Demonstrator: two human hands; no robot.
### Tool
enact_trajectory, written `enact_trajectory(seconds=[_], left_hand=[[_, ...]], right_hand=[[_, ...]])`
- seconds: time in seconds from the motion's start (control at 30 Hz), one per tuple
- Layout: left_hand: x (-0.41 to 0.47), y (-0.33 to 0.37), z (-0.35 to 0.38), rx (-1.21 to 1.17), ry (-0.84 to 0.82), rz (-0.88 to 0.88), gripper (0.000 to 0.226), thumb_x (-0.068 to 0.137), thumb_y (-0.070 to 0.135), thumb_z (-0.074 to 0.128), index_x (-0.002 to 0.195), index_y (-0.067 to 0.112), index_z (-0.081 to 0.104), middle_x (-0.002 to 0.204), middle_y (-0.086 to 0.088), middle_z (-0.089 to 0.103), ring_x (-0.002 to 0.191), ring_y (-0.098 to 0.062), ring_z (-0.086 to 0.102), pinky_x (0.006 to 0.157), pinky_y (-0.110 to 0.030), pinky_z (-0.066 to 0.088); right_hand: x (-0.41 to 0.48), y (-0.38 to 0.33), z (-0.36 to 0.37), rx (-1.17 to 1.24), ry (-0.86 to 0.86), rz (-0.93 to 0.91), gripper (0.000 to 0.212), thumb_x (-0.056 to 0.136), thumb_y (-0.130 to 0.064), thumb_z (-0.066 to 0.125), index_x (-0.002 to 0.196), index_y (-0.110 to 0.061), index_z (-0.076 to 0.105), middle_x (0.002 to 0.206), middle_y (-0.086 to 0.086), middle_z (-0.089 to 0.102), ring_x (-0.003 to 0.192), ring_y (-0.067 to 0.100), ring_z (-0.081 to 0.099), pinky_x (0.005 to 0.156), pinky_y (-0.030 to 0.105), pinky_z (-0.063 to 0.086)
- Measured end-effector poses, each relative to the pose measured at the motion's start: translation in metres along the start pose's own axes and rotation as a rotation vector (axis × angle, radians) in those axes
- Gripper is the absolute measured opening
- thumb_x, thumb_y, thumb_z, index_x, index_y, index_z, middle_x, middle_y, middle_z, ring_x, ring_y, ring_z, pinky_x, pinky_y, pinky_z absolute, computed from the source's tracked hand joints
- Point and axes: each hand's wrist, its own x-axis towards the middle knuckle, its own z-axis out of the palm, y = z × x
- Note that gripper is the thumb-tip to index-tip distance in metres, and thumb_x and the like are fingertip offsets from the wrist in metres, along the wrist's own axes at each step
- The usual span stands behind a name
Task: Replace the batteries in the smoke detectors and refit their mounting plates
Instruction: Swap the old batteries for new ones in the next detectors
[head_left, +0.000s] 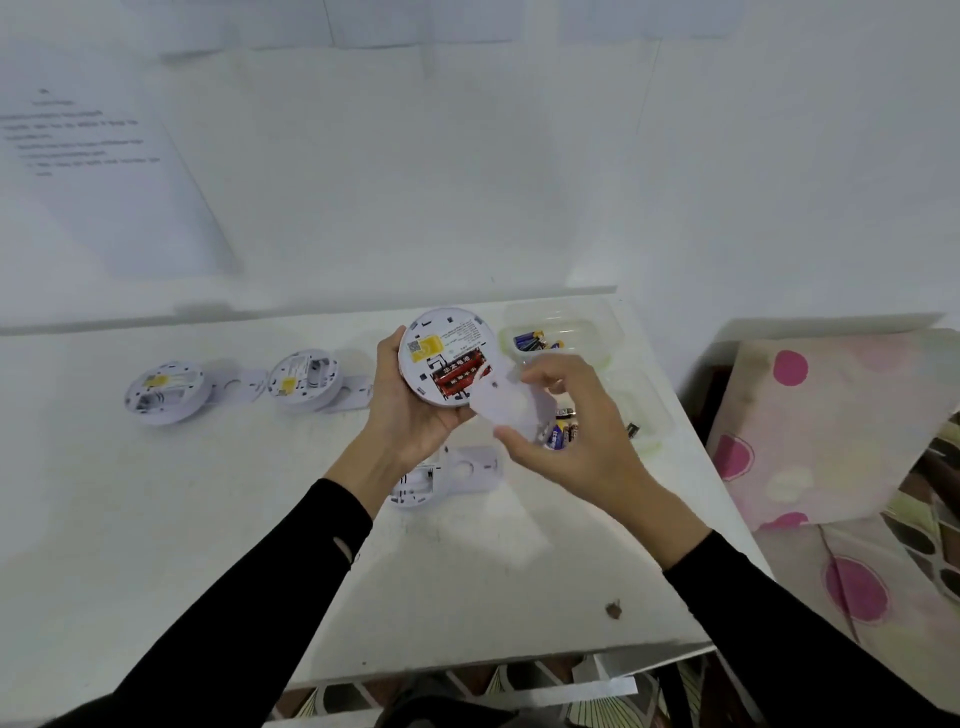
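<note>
White plastic fills the head view. The left hand (410, 415) holds a smoke detector (447, 358) above the worktop (208, 519), back side facing up. Its grip is curled round the detector's left rim. Red batteries (457, 376) sit in the open bay. The right hand (566, 441) pinches a mounting plate (506, 405) between thumb and fingertips, a narrow grip. The plate overlaps the detector's lower right rim. It is smeared by blur, so I cannot tell whether the two touch.

The worktop's back edge meets the wall just behind the raised detector. Its right edge runs diagonally past the right forearm, with a flowered cloth (831, 415) beyond it, and the front edge passes under both forearms. The widest bare stretch lies at the near left.

A far-left detector (166, 392) and a middle detector (306, 379) lie backs up, well apart from the hands. Each has a loose plate just beside it on the right, at (244, 384) and (358, 387). A fourth detector (415, 486) is partly hidden under the left wrist, with a near plate (472, 467) beside it.

A clear tray (597, 332) at the back right corner holds spare batteries (535, 341). Loose batteries (563, 431) show partly behind the right hand. A second clear tray (644, 415) near the right edge is hard to make out.
</note>
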Motion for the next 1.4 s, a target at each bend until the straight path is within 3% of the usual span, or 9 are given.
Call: enact_trajectory(seconds=[0.23, 0.37, 0.53, 0.73, 0.93, 1.07, 1.17, 1.3, 1.4], left_hand=[[-0.002, -0.008, 0.020, -0.125, -0.067, 0.000, 0.060, 0.097, 0.045, 0.030, 0.130, 0.005, 0.060, 0.133, -0.021, 0.061, 0.116, -0.036, 0.063, 0.091, -0.046, 0.056], [0.001, -0.009, 0.024, -0.189, -0.041, 0.037, 0.059, 0.095, 0.039, 0.033, 0.141, 0.009, 0.052, 0.134, -0.018, 0.060, 0.113, -0.033, 0.065, 0.090, -0.043, 0.057], [0.006, -0.006, 0.029, -0.235, -0.053, 0.110, 0.052, 0.094, 0.034, 0.036, 0.144, 0.028, 0.051, 0.128, -0.014, 0.064, 0.103, -0.031, 0.069, 0.079, -0.046, 0.059], [0.011, -0.003, 0.026, -0.177, -0.053, 0.115, 0.055, 0.088, 0.036, 0.041, 0.141, 0.031, 0.054, 0.125, -0.011, 0.067, 0.103, -0.031, 0.070, 0.104, -0.052, 0.039], [0.015, -0.002, 0.028, -0.242, -0.122, 0.132, 0.045, 0.093, 0.032, 0.035, 0.129, 0.025, 0.060, 0.126, -0.012, 0.064, 0.106, -0.034, 0.067, 0.086, -0.050, 0.056], [0.020, -0.001, 0.027, -0.240, -0.150, 0.144, 0.048, 0.084, 0.028, 0.042, 0.129, 0.023, 0.058, 0.131, -0.014, 0.060, 0.116, -0.039, 0.059, 0.101, -0.061, 0.045], [0.023, -0.001, 0.026, -0.234, -0.163, 0.137, 0.060, 0.077, 0.028, 0.045, 0.137, 0.025, 0.055, 0.132, -0.014, 0.060, 0.120, -0.041, 0.056, 0.106, -0.064, 0.038], [0.025, 0.002, 0.027, -0.213, -0.148, 0.077, 0.069, 0.077, 0.031, 0.042, 0.145, 0.021, 0.048, 0.132, -0.017, 0.061, 0.117, -0.041, 0.059, 0.091, -0.054, 0.051], [0.024, 0.005, 0.030, -0.172, -0.171, 0.036, 0.056, 0.087, 0.036, 0.036, 0.137, 0.020, 0.055, 0.128, -0.019, 0.063, 0.109, -0.042, 0.064, 0.085, -0.054, 0.055]], right_hand=[[0.048, -0.012, 0.015, 0.006, 0.094, 0.023, 0.052, 0.071, -0.026, 0.083, 0.112, -0.028, 0.051, 0.112, -0.012, 0.056, 0.107, 0.012, 0.052, 0.089, 0.016, 0.041], [0.056, -0.010, 0.018, -0.055, 0.054, -0.006, 0.051, 0.071, -0.023, 0.083, 0.114, -0.024, 0.054, 0.110, -0.023, 0.050, 0.106, 0.010, 0.049, 0.087, 0.009, 0.038], [0.064, -0.006, 0.016, -0.114, -0.022, -0.022, 0.048, 0.073, -0.023, 0.080, 0.114, -0.019, 0.055, 0.114, -0.010, 0.057, 0.105, 0.009, 0.048, 0.091, 0.020, 0.039], [0.072, -0.001, 0.009, -0.084, -0.118, -0.011, 0.047, 0.077, -0.031, 0.080, 0.118, -0.025, 0.057, 0.117, -0.012, 0.057, 0.108, 0.009, 0.049, 0.092, 0.017, 0.039], [0.076, 0.001, 0.006, -0.080, -0.082, 0.005, 0.045, 0.077, -0.031, 0.080, 0.118, -0.025, 0.060, 0.120, -0.014, 0.059, 0.110, 0.004, 0.049, 0.090, 0.008, 0.036], [0.077, 0.003, 0.001, -0.056, -0.116, 0.036, 0.046, 0.078, -0.028, 0.080, 0.121, -0.027, 0.062, 0.126, -0.015, 0.058, 0.117, 0.000, 0.046, 0.096, 0.007, 0.034], [0.079, 0.005, -0.003, -0.064, -0.128, 0.046, 0.050, 0.077, -0.030, 0.080, 0.122, -0.028, 0.060, 0.126, -0.021, 0.055, 0.119, -0.002, 0.043, 0.099, 0.014, 0.036], [0.082, 0.008, -0.002, -0.119, -0.098, 0.009, 0.051, 0.074, -0.029, 0.080, 0.121, -0.029, 0.060, 0.121, -0.034, 0.050, 0.116, -0.012, 0.038, 0.105, 0.032, 0.036], [0.085, 0.008, -0.005, -0.115, -0.100, 0.014, 0.052, 0.074, -0.027, 0.081, 0.120, -0.029, 0.059, 0.116, -0.035, 0.048, 0.116, -0.011, 0.038, 0.104, 0.031, 0.037]])
